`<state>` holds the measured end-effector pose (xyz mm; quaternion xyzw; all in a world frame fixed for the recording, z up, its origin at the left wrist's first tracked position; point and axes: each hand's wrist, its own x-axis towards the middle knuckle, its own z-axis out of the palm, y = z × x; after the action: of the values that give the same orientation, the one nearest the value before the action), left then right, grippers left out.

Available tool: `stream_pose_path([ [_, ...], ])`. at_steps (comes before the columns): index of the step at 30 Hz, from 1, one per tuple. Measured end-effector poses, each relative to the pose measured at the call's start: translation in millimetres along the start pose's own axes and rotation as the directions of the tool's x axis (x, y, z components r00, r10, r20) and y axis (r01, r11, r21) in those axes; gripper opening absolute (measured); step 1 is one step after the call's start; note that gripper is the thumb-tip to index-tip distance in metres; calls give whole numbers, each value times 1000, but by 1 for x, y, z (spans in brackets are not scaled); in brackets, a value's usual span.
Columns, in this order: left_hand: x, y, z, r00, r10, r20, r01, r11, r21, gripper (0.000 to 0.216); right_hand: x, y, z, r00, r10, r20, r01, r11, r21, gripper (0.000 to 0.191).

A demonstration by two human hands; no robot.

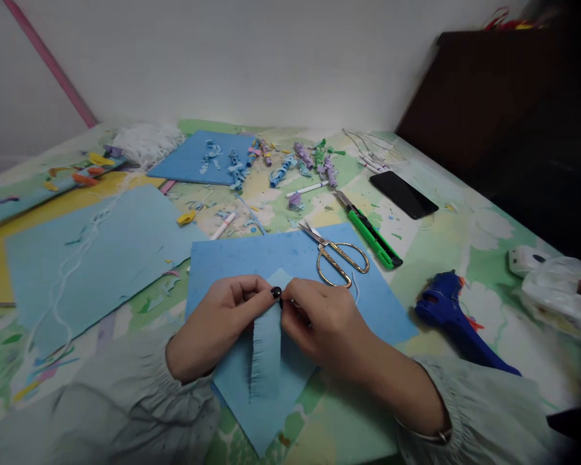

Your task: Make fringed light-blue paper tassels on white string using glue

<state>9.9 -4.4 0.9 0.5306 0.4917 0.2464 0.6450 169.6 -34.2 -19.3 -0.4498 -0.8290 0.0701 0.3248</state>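
Observation:
My left hand (223, 316) and my right hand (319, 320) meet over a blue foam sheet (368, 294) near the table's front edge. Both pinch the top end of a light-blue fringed paper strip (266, 352), which hangs down toward me between them. The fingers of both hands are closed on it. Whether something thin, like a wire, sits in my right fingertips I cannot tell. Gold-handled scissors (339, 255) lie on the same sheet just beyond my right hand.
A green utility knife (370, 234), a black phone (403, 194) and a blue glue gun (452, 320) lie to the right. A large light-blue sheet (97, 252) lies left. Another blue sheet (193, 158), curled paper pieces (290, 165) and white pens (310, 188) lie farther back.

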Motion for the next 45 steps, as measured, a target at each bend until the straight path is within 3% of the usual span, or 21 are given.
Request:
stream_pose_path([
  [12, 3, -10, -3, 994, -82, 77, 94, 981, -169, 14, 1, 0, 0, 1000, -24, -13, 23, 999, -38, 20],
  [22, 0, -7, 1, 989, -135, 52, 144, 959, -243, 16, 0, 1, 2, 999, 5, -35, -6, 1000, -24, 19],
  [31, 2, -8, 0, 992, -126, 3, 125, 977, -175, 14, 1, 1, 1, 992, 121, -38, -108, 966, 236, 8],
  [35, 1, -5, -1, 997, -51, -51, 50, 999, -13, 14, 5, 0, -4, 957, 282, 65, -283, 871, 401, 9],
  [38, -2, -2, 1, 985, 101, -140, -75, 981, 180, 13, 9, 0, -7, 888, 410, 208, -456, 728, 512, 12],
  [41, -5, -3, 2, 951, 266, -155, -199, 915, 351, 12, 11, 3, -9, 829, 458, 321, -552, 578, 601, 12],
  [45, -7, -8, 0, 890, 442, -110, -319, 778, 541, 10, 12, 6, -11, 802, 441, 402, -582, 427, 693, 11],
])
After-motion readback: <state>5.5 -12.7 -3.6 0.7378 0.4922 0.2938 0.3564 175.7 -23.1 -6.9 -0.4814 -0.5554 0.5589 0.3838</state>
